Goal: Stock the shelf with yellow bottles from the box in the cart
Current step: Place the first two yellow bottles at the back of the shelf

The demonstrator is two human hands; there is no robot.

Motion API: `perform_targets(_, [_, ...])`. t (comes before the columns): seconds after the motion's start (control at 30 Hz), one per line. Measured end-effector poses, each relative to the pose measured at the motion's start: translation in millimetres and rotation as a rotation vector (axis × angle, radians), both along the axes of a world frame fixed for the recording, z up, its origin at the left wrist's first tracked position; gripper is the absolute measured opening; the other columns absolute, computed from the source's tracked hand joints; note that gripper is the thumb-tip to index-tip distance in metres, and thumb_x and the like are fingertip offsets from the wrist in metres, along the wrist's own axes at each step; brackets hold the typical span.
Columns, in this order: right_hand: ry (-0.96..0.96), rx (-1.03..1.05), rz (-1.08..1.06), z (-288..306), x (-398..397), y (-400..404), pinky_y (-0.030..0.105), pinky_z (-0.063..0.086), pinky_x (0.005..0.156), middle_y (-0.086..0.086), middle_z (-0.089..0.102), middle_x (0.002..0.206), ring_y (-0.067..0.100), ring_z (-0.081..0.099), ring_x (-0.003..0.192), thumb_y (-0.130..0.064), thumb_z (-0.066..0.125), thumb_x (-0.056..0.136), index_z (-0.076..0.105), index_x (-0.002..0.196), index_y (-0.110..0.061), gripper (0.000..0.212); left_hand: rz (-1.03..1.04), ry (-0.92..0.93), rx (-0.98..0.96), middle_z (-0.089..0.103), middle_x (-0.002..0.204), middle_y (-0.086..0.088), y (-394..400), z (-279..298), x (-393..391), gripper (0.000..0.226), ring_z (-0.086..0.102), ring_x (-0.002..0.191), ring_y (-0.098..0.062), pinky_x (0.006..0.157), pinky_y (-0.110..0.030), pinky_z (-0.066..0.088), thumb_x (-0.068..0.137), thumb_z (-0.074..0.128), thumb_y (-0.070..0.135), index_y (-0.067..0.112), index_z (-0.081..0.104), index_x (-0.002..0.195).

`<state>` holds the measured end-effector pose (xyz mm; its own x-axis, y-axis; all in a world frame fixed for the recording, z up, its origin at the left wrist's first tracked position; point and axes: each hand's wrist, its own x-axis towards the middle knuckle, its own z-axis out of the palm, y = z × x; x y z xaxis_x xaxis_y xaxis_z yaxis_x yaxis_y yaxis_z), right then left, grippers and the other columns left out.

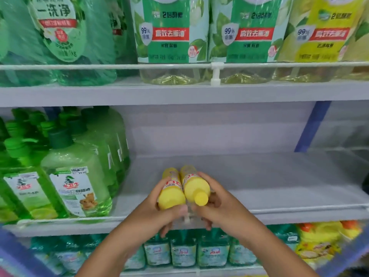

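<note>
Left hand (157, 212) grips bottle (171, 194), right hand (217, 208) grips second (194, 186); shelf (259, 176) bare, stocking just starting.

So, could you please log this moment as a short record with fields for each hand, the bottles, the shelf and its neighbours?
left hand: grips the left yellow bottle
right hand: grips the right yellow bottle
bottles: side by side, tilted, caps toward the camera, over the shelf's front edge
middle shelf: bare surface on the right part
neighbours: green bottles at left
</note>
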<state>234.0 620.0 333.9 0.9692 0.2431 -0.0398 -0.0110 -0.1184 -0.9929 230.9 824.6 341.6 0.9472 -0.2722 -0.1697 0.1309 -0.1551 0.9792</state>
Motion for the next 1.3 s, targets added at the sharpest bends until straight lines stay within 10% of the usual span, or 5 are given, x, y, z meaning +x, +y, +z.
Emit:
perform_targets(0.5, [-0.233, -0.105, -0.099, 60, 72, -17, 0.022, 0.043, 0.040, 0.000, 0.057, 0.046, 0.011, 0.051, 0.038, -0.041, 0.074, 0.086, 0.073, 0.095, -0.033, 0.013, 0.127, 0.046, 0.194, 0.049, 0.058, -0.009, -23, 75, 62, 0.078, 0.033, 0.038, -0.019, 0.046, -0.026, 0.023, 0.064, 0.044, 0.091, 0.014, 0.055, 0.070])
perform_targets(0.8, [-0.183, -0.326, -0.257, 79, 110, -22, 0.020, 0.036, 0.042, -0.005, 0.047, 0.040, 0.008, 0.043, 0.034, -0.063, 0.060, 0.088, 0.063, 0.067, -0.014, 0.054, -0.043, 0.140, 0.364, 0.035, 0.048, -0.006, -27, 104, 111, 0.080, 0.028, 0.034, -0.016, 0.045, -0.024, 0.019, 0.071, 0.026, 0.094, 0.016, 0.043, 0.062])
perform_targets(0.9, [-0.229, -0.401, -0.277, 69, 115, -23, 0.022, 0.042, 0.049, -0.008, 0.062, 0.057, 0.003, 0.051, 0.040, -0.067, 0.054, 0.090, 0.069, 0.084, -0.024, 0.046, -0.030, 0.026, 0.475, 0.039, 0.046, -0.004, -26, 95, 117, 0.083, 0.030, 0.033, -0.018, 0.045, -0.025, 0.024, 0.072, 0.018, 0.094, 0.016, 0.040, 0.059])
perform_targets(1.07, [-0.281, -0.576, -0.229, 7, 107, -29, 0.026, 0.049, 0.069, -0.014, 0.056, 0.089, 0.001, 0.058, 0.072, -0.072, 0.067, 0.074, 0.052, 0.124, -0.052, 0.056, 0.059, -0.322, 0.670, 0.060, 0.063, 0.019, -9, 37, 111, 0.031, 0.054, 0.053, 0.006, 0.052, -0.015, 0.039, 0.079, 0.067, 0.065, 0.043, 0.058, 0.100])
perform_targets(1.3, [-0.157, -0.435, -0.142, -42, 111, -25, 0.013, 0.054, 0.074, -0.023, 0.066, 0.099, -0.009, 0.067, 0.084, -0.031, 0.086, 0.076, 0.056, 0.111, -0.045, 0.048, 0.156, -0.350, 0.506, 0.069, 0.090, 0.021, -14, -36, 113, 0.043, 0.066, 0.075, 0.006, 0.067, -0.014, 0.050, 0.076, 0.083, 0.033, 0.045, 0.056, 0.105])
